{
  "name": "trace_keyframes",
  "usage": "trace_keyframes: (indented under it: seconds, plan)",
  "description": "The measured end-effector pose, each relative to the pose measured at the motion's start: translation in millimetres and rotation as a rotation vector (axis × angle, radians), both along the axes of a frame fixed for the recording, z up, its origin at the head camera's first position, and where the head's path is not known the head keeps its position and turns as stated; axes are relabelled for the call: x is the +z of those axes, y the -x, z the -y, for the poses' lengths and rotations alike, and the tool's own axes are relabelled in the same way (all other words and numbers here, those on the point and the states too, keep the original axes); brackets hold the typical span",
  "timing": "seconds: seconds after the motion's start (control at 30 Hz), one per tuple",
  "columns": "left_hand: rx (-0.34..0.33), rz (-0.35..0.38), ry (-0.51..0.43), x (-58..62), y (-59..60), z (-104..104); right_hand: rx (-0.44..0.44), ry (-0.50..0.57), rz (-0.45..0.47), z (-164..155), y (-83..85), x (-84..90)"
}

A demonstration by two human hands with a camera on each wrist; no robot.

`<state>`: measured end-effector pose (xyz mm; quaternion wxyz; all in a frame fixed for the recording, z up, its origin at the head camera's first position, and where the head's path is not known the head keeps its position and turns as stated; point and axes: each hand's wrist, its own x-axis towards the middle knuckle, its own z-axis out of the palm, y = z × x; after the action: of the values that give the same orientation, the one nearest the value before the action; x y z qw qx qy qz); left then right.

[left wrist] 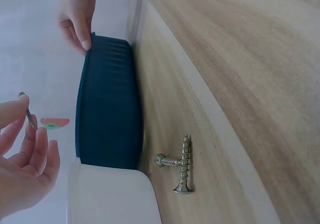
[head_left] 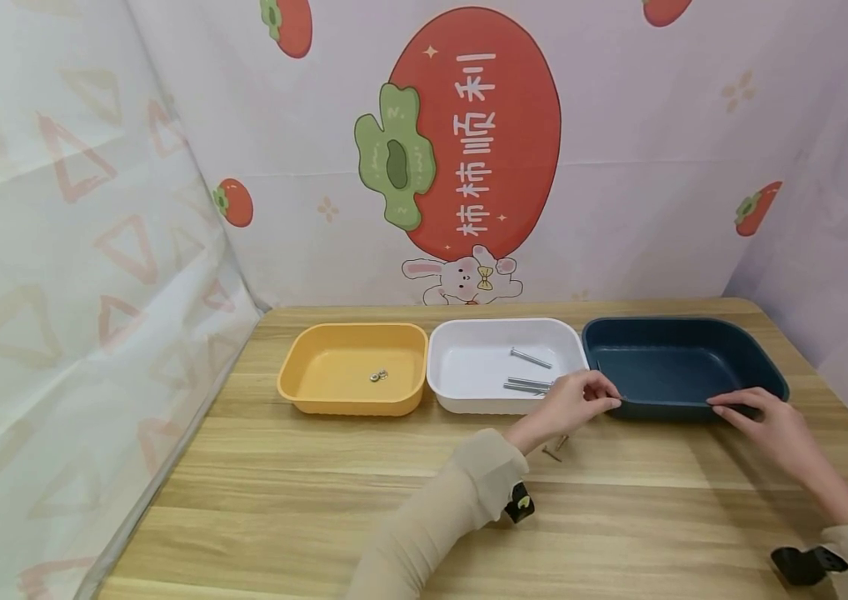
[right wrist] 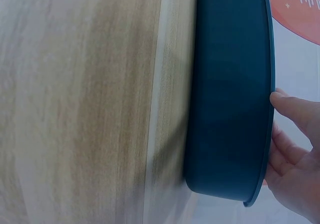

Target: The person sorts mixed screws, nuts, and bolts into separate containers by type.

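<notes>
Between thumb and fingertip, my left hand (head_left: 572, 402) pinches a small screw (left wrist: 30, 116), clearest in the left wrist view. That hand is at the front left corner of a dark blue tray (head_left: 664, 411), just above its rim. At the tray's front right, my right hand (head_left: 772, 427) grips the rim, thumb outside; the right wrist view shows its other fingers (right wrist: 286, 146) behind the rim. Two more screws lie on the table below my left wrist: one long screw (left wrist: 184, 166) touches the other screw (left wrist: 167, 161).
Left of the blue tray stands a white tray (head_left: 469, 405) with several long bolts (head_left: 531, 358), partly hidden by my left hand. Beside it, a yellow tray (head_left: 352, 408) contains small metal nuts (head_left: 378, 377). All three trays stand in a row on the wooden table (head_left: 281, 500).
</notes>
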<state>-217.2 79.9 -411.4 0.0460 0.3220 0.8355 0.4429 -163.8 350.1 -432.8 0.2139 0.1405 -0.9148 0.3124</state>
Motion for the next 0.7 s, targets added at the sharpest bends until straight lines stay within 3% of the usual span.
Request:
trace_keyframes:
  seconds: [0.27, 0.7]
  plan:
    - [0.059, -0.055, 0.049, -0.6, 4.6, -12, -0.014, 0.001, 0.011, -2, -1.1, -1.0]
    - [0.133, -0.041, -0.017, -7.1, 10.5, -30, -0.005, 0.005, 0.002, -1, 0.2, -1.4]
